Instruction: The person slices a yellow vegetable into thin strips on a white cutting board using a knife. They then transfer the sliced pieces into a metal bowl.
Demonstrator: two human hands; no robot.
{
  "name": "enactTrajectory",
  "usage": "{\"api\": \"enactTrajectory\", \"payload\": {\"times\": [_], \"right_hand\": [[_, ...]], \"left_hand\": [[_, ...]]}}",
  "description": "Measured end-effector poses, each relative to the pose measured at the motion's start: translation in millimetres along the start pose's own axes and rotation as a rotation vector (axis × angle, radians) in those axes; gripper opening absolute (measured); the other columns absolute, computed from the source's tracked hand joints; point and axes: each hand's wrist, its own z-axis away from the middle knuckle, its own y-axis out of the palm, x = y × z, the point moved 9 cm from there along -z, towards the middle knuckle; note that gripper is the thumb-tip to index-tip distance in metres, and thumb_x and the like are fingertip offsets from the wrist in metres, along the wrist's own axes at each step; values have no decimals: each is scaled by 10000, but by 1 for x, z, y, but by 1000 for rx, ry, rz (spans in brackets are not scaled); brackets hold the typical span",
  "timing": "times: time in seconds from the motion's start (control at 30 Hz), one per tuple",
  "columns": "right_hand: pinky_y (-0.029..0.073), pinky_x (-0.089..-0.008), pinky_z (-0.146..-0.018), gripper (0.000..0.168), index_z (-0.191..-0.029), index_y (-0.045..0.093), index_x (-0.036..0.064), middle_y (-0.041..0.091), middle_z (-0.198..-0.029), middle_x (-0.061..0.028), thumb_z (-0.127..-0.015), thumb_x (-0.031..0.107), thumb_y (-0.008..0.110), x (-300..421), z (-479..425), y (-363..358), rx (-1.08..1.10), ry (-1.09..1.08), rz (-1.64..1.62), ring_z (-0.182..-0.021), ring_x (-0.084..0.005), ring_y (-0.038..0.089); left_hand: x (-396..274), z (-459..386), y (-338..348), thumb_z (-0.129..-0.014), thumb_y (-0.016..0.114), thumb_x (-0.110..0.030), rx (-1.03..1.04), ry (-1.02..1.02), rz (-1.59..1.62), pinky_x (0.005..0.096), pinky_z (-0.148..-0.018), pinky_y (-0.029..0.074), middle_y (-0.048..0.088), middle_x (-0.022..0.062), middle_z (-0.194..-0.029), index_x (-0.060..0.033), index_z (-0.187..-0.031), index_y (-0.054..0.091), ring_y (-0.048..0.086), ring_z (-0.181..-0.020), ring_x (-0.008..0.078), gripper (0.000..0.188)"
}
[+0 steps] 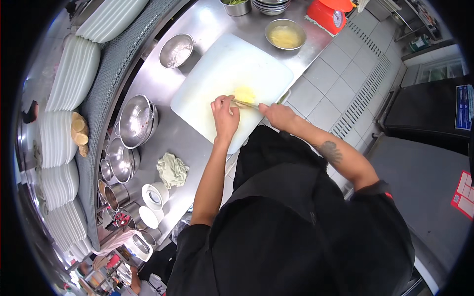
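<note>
My right hand (279, 116) grips a kitchen knife (247, 104) over a large white cutting board (218, 70). The blade points left across the board, its tip close to my left hand (225, 117). The fingers of my left hand are bent, with their tips down beside the blade; whatever lies under them is hidden. Just beyond the blade is a small heap of thinly cut yellow food (244, 94), too fine to name for certain. A pale wet stain surrounds it on the board.
On the steel counter stand a metal bowl (176, 51), a bowl of yellow cut food in liquid (286, 34), a red dial scale (327, 16), nested strainers (135, 121) and a crumpled cloth (172, 170). Stacked white plates (74, 74) and a ginger root (79, 129) rest on the left shelf.
</note>
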Motion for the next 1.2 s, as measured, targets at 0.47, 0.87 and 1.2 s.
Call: {"api": "enactTrajectory", "payload": {"times": [0.47, 0.87, 1.2], "right_hand": [[521, -569, -631, 242, -1097, 415, 34, 613, -872, -285, -918, 112, 557, 28, 13, -12, -21, 34, -107, -715, -488, 639], [525, -557, -635, 273, -1103, 419, 35, 573, -899, -281, -901, 79, 597, 1, 25, -34, -48, 28, -209, -729, -496, 626], [533, -526, -651, 335, -1135, 430, 37, 573, -950, -265, -870, 56, 635, 0, 26, -26, -87, 34, -269, -735, -467, 640]], "left_hand": [[32, 51, -10, -809, 706, -10, -217, -218, 260, 339, -730, 525, 616, 110, -1005, -32, -1020, 639, 632, -882, 246, 222], [-15, 3, -13, -748, 574, 17, -58, 3, 2, 411, -858, 460, 624, 80, -1066, -66, -995, 680, 552, -1049, 290, 282], [-8, -13, 23, -733, 557, 29, 246, 51, -220, 429, -963, 376, 637, 14, -1132, -115, -1059, 681, 497, -1183, 294, 377]]}}
